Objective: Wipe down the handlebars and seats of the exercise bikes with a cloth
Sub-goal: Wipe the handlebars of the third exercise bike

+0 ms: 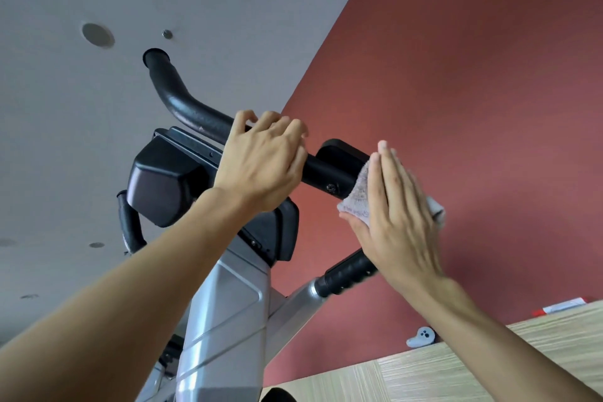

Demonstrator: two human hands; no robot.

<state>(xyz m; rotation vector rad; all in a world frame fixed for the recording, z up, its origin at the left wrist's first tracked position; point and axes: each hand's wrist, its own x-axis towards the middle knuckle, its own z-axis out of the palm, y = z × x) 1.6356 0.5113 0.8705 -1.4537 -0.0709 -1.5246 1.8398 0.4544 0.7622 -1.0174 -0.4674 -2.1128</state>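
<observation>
Left hand [261, 163] is wrapped around the black handlebar [192, 111] of the exercise bike [225, 303]. Right hand [396, 206], fingers flat and straight, presses a grey cloth [357, 196] against the handlebar's padded end.

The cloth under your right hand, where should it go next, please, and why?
Probably slide the cloth along the handlebar toward the left hand: the flat right hand presses it only at the bar's right end.
</observation>
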